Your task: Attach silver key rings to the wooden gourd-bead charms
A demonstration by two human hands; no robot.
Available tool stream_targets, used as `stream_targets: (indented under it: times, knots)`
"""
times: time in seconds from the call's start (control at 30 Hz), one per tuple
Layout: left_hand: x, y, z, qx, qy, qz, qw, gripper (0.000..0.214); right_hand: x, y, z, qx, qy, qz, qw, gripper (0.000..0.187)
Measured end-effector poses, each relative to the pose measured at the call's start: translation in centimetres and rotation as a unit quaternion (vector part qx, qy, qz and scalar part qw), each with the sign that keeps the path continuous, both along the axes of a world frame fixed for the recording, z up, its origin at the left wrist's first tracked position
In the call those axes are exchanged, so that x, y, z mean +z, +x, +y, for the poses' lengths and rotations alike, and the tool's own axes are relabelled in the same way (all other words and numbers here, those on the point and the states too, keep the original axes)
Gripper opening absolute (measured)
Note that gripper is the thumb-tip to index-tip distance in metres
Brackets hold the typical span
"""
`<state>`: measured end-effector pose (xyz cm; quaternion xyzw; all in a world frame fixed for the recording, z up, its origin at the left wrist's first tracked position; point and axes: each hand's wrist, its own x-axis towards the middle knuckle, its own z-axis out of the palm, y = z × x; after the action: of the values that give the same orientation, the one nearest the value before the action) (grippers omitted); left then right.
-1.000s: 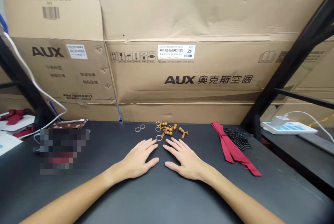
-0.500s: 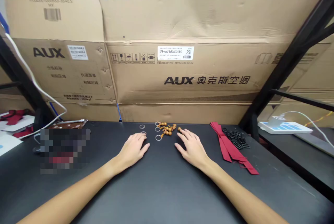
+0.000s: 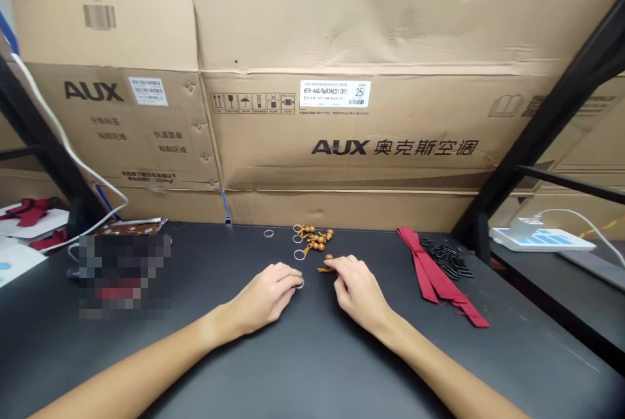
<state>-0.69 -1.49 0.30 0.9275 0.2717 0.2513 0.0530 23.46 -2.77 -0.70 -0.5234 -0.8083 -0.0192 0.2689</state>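
L hand (image 3: pixel 266 295) is now pinching a ring (image 3: pixel 301 285) & R hand (image 3: pixel 359 289), grip unclear, is drawing a bead charm (image 3: pixel 329 257) from the back edge of the table (image 3: pixel 312 367), so separated hands are handling 1 pc. ea.

Metal ring (image 3: pixel 301 285) in left fingers (image 3: pixel 291 274)

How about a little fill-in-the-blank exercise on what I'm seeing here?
1. The left hand has a small metal ____ at its fingertips.
2. A gold bead lies at the fingertips of the person's ____.
3. The colour of the ribbons is ____.
4. The three-letter name printed large on the boxes is ____.

Missing words: ring; right hand; red; AUX.
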Motion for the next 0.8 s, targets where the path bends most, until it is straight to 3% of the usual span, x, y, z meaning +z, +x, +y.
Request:
stream_targets:
  times: [0.17, 0.53, 0.8]
  knots:
    - [-0.03, 0.04, 0.25, 0.049, -0.041, -0.006, 0.998, 0.023, -0.04, 0.8, 0.7, 0.064, 0.014, 0.002, 0.998, 0.039]
    - [0.36, 0.14, 0.11, 0.063, -0.045, -0.011, 0.997, 0.015, -0.38, 0.85, 1.02, 0.073, 0.004, 0.005, 0.997, 0.024]
    - [-0.2, -0.01, 0.65, 0.086, -0.048, -0.015, 0.995, 0.014, -0.52, 0.83, 0.99, 0.077, -0.003, 0.019, 0.997, 0.019]
